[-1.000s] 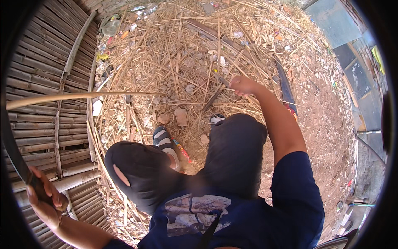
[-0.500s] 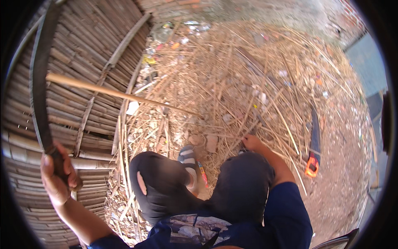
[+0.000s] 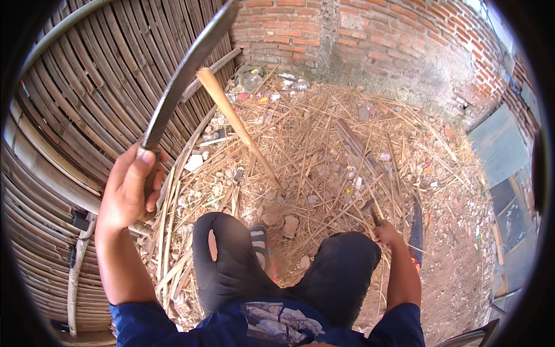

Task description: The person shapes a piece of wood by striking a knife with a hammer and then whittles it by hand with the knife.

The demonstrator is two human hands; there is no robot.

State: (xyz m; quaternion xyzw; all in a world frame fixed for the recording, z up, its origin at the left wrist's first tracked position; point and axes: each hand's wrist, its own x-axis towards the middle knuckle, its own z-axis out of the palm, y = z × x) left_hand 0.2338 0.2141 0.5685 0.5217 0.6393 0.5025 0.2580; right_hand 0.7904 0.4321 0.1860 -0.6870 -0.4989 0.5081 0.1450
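Observation:
My left hand [image 3: 130, 184] is closed around the handle of a long, dark-bladed machete [image 3: 184, 75], raised on the left with its blade slanting up to the right. Close beside the blade is the upper end of a pale wooden stick [image 3: 237, 122]; I cannot tell if they touch. The stick leans left, its lower end in the litter ahead of my feet, with no hand on it. By my right knee, my right hand [image 3: 387, 233] is closed on a slim dark tool [image 3: 373, 215] whose kind I cannot make out.
A bamboo slat wall [image 3: 110, 75] rises on the left and a brick wall [image 3: 295, 34] at the back. Straw, splinters and rubbish [image 3: 312, 139] cover the ground. A handsaw [image 3: 417, 225] lies right of my right hand, partly hidden. Broken brick [image 3: 291, 226] lies before my foot.
The machete has swung right from the far left. The stick has tipped more upright. My right hand has moved slightly right and nearer, toward the saw. The view takes in more brick wall.

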